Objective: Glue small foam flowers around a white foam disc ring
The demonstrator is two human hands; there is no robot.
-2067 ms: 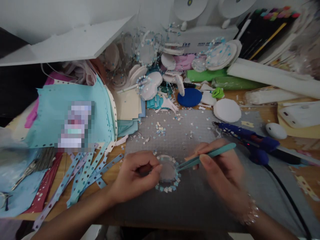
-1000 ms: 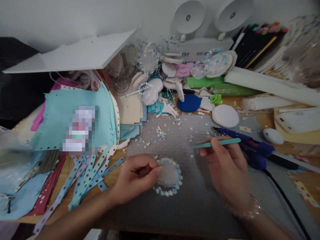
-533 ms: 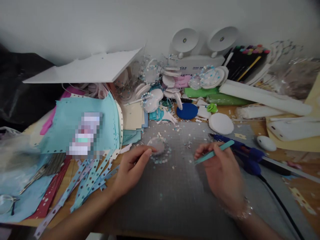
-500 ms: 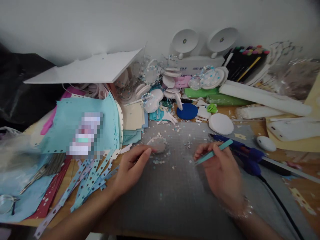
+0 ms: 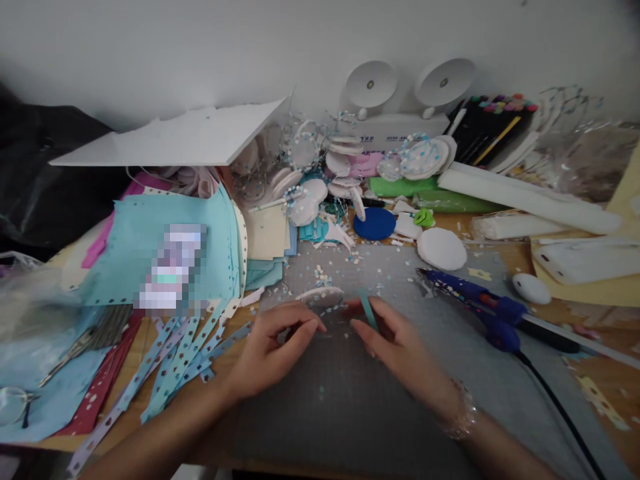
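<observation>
My left hand (image 5: 273,343) rests on the grey cutting mat (image 5: 350,413), fingers together and stretched toward a small round white disc (image 5: 320,296) that lies just beyond the fingertips; whether they touch it I cannot tell. My right hand (image 5: 395,347) has come in close beside the left and grips teal tweezers (image 5: 369,311), which point up and away, near the disc's right edge. Tiny pale blue and white paper bits lie scattered on the mat around the disc.
A blue glue gun (image 5: 480,303) with a black cord lies right of my hands. A white foam disc (image 5: 441,248) and a blue disc (image 5: 375,223) sit farther back. Teal paper sheets (image 5: 165,253) and punched strips (image 5: 170,360) cover the left; scissors (image 5: 65,353) lie far left.
The decorated disc has been pushed away up the mat, with loose paper bits left around it. My right hand has swung left with the tweezers to meet the left hand. The view tilted upward.
</observation>
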